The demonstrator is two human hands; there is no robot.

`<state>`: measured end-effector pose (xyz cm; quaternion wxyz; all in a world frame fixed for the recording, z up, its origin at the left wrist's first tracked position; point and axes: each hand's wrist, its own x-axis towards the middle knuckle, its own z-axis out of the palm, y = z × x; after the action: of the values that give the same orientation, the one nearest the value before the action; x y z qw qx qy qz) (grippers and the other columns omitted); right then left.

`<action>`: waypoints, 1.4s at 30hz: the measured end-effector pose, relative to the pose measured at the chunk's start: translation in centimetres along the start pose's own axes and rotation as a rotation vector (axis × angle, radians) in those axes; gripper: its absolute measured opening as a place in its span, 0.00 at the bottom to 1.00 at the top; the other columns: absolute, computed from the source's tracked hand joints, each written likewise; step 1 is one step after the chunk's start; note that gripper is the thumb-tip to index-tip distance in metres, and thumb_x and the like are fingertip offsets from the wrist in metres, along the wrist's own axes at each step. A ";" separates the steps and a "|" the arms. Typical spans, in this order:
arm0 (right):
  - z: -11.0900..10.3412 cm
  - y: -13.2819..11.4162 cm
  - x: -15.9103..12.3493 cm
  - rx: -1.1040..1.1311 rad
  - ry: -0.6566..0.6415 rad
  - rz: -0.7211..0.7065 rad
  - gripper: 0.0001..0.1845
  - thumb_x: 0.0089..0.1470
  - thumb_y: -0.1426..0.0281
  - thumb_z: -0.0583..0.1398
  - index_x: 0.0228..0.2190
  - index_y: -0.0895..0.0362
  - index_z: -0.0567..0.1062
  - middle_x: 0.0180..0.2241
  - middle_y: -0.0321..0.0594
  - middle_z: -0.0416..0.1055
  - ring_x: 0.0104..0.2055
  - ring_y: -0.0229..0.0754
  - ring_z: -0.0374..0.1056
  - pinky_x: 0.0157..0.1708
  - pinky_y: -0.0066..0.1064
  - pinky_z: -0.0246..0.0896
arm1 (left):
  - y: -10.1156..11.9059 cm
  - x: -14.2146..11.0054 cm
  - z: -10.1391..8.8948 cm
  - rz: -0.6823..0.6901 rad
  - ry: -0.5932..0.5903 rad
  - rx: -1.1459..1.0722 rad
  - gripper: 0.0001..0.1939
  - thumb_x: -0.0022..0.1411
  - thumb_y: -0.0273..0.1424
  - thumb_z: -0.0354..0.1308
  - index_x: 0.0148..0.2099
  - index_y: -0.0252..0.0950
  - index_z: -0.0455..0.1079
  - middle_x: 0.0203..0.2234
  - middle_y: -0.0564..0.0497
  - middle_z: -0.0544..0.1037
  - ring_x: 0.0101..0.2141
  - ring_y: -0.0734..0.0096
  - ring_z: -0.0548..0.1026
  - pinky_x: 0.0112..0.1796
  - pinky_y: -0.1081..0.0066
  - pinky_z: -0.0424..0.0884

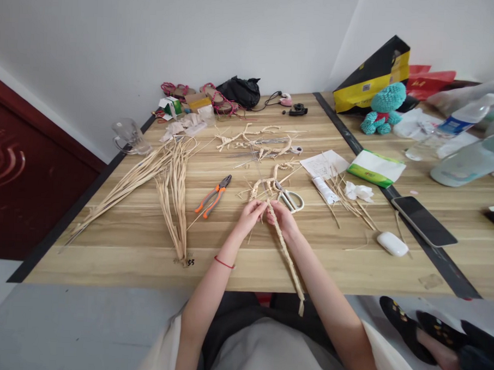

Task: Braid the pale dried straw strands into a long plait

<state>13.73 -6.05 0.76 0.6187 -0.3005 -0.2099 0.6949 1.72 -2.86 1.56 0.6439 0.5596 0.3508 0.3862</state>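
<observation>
In the head view, forearms (210, 281) converge over the tabletop (121, 264); the left hand (253, 214) and right hand (285, 219), close together, pinch a straw rod (287, 256) near its far end. Pale, slim and bumpy, it slants back between the forearms.

A black "53" (190, 263) is marked on the tabletop (121, 264) at its near left; writing on the white paper (322, 163) is too small to read.
</observation>
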 end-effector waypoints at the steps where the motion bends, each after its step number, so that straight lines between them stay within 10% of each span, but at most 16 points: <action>1: 0.1 0.0 0.0 -0.016 -0.001 -0.002 0.06 0.48 0.70 0.59 0.25 0.58 0.66 0.18 0.31 0.64 0.13 0.28 0.55 0.11 0.20 0.50 | 0.0 0.0 0.0 0.003 -0.004 0.006 0.16 0.53 0.43 0.57 0.27 0.33 0.64 0.16 0.58 0.62 0.18 0.82 0.58 0.20 0.77 0.53; 42: 0.2 0.2 0.2 0.023 -0.003 0.060 0.06 0.49 0.70 0.58 0.25 0.57 0.65 0.17 0.31 0.62 0.13 0.29 0.54 0.09 0.19 0.49 | -0.6 0.3 -0.9 -0.115 -0.038 -0.056 0.12 0.52 0.38 0.56 0.29 0.33 0.68 0.19 0.55 0.68 0.17 0.82 0.59 0.20 0.77 0.52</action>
<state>13.50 -5.91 0.73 0.6006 -0.2986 -0.1937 0.7160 1.08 -2.25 0.80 0.6869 0.5275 0.3592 0.3476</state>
